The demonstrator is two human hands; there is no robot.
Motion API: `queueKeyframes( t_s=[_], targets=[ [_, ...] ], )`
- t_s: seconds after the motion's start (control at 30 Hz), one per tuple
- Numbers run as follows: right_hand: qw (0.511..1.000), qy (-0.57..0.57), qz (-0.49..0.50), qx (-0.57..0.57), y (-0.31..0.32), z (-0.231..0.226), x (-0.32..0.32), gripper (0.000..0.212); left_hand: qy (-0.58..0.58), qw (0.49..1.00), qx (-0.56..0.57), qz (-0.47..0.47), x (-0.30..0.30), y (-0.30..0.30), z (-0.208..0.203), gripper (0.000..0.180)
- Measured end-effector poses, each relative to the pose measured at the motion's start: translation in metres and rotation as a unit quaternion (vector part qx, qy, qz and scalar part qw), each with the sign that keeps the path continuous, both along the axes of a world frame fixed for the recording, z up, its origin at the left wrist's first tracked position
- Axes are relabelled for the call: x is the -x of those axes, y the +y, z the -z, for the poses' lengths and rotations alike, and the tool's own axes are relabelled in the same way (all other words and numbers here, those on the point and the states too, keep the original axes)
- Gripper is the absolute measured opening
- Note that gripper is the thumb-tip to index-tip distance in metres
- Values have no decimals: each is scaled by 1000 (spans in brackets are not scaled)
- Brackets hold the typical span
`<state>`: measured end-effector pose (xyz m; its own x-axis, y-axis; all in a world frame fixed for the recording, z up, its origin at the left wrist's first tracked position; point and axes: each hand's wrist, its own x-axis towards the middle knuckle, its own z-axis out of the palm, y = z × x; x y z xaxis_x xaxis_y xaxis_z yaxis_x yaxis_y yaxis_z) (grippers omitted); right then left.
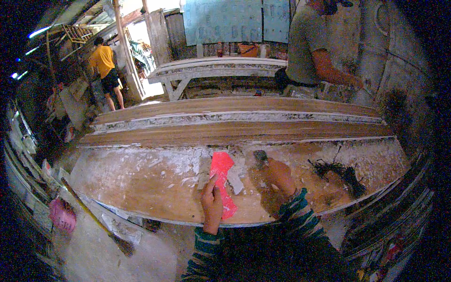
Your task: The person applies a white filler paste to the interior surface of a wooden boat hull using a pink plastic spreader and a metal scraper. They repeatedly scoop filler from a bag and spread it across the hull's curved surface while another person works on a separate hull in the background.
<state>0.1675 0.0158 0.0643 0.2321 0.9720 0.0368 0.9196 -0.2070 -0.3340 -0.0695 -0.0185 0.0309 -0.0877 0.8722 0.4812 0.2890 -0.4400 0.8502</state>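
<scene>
- Our left hand (212, 207) grasps a red plastic scraper (221, 181), which lies flat on the workbench (141, 183) near the middle of its front edge.
- Our right hand (280, 175) is clenched round the handle of a small metal-bladed tool (260, 157), its blade touching the plaster-smeared top just right of the scraper.
- A tangle of dark fibre (340, 171) lies towards the bench's right end.
- Along the back edge runs a long wooden moulding form (235, 122) caked with white plaster.
- A large pale-blue rectangular sheet (230, 19) hangs on the far wall; its markings are too blurred for us to read.
- A person in a grey shirt (305, 47) stands behind the bench, another in yellow (103, 63) far left.
</scene>
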Motion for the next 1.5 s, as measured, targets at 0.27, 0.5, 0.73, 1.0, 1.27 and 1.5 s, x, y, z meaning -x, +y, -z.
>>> queueKeyframes(
  t_s=[0.27, 0.5, 0.73, 1.0, 1.27, 1.5],
  targets=[
    [984, 158, 35, -73, -16, 15, 2, 50, 10, 1000, -26, 0, 0, 2, 9, 33],
    [945, 289, -13, -155, -16, 25, -9, 39, 23, 999, -23, -11, 0, 3, 10, 32],
    [1000, 22, -14, -2, -3, -3, -22, 32, -3, 1000, -21, 6, -1, 5, 10, 35],
    [974, -170, -149, -9, 57, -67, -39, 26, 22, 1000, 5, 6, 0, 8, 12, 35],
    [962, -178, -110, -176, 78, -33, -24, 24, -3, 1000, 8, 8, -1, 7, 12, 35],
    [956, -232, -177, -15, 108, -57, -22, 31, 27, 999, -30, -9, 1, 6, 5, 35]
  ],
)
